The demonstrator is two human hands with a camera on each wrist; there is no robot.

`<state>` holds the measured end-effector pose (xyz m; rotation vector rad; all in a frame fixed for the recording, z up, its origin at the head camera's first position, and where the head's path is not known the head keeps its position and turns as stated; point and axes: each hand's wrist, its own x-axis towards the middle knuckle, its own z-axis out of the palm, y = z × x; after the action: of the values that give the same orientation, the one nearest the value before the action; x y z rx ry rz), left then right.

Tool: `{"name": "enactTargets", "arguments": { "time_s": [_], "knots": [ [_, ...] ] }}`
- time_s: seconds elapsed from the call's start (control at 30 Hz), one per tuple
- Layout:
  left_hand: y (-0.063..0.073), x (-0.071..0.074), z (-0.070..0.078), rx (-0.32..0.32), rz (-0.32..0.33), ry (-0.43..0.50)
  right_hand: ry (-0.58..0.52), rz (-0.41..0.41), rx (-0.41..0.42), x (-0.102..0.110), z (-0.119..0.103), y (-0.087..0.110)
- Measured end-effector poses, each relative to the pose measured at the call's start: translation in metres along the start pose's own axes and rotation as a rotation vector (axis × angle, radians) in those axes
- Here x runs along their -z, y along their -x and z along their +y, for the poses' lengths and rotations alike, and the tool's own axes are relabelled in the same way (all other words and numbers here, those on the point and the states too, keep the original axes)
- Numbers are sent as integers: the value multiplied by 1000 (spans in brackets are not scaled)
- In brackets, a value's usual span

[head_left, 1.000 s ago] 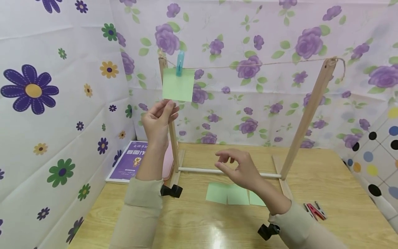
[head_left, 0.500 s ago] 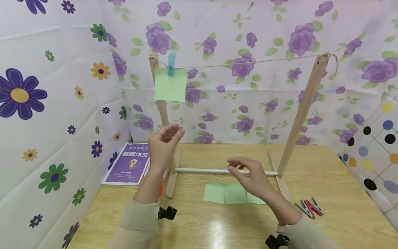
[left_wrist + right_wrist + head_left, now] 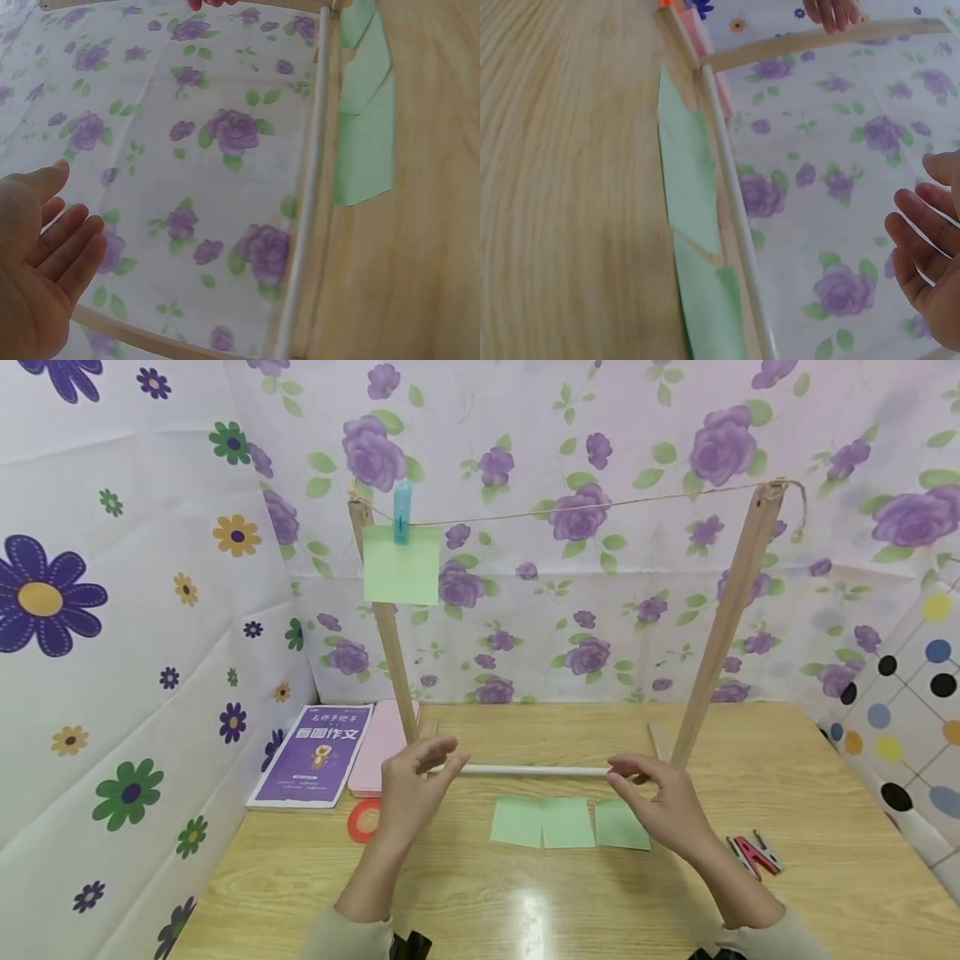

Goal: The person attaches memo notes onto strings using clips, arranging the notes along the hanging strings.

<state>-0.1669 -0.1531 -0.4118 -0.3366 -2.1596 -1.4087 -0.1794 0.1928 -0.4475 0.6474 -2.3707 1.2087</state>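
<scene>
A blue clothespin (image 3: 402, 513) holds a square green paper note (image 3: 401, 568) on the twine (image 3: 525, 515) near the left post of a wooden frame. My left hand (image 3: 414, 789) is below that note, in front of the left post, its fingers loosely bent around nothing. Over on the right, my right hand (image 3: 663, 797) hovers by the right end of the white rod (image 3: 532, 770), also holding nothing. Several green notes (image 3: 567, 822) lie in a row on the table between the hands. In the left wrist view the fingers (image 3: 71, 247) are relaxed and bare.
Red and grey clothespins (image 3: 755, 853) lie at the right of the table. On the left are a purple book (image 3: 311, 756), a pink case (image 3: 377, 747) and a red ring (image 3: 363, 820). The right post (image 3: 729, 622) leans outward.
My left hand has come down from the hanging note's lower edge to table-rod height. The right hand has shifted to the right and slightly down. The note stays hanging.
</scene>
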Motion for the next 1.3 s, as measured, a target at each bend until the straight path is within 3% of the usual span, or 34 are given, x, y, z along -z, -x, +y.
{"name": "enactTargets", "arguments": {
  "time_s": [0.33, 0.53, 0.67, 0.73, 0.9, 1.0, 1.3],
  "knots": [
    [31, -15, -22, -16, -21, -70, 67, 18, -26, 18, 20, 20],
    [43, -28, -38, -10, -86, -47, 94, 37, -73, 31, 34, 28],
    [47, -36, -48, 21, -127, -24, 127, 31, -111, 42, 45, 37],
    [50, -39, -52, 66, -151, -26, 136, 26, -130, 47, 50, 43],
    [57, -48, -60, 189, -241, -26, 191, -9, -154, 62, 62, 59],
    [60, -51, -63, 224, -307, -29, 230, -32, -161, 71, 68, 69],
    [61, -60, -73, 209, -528, -122, 264, -75, -321, 98, 87, 95]
  ]
}}
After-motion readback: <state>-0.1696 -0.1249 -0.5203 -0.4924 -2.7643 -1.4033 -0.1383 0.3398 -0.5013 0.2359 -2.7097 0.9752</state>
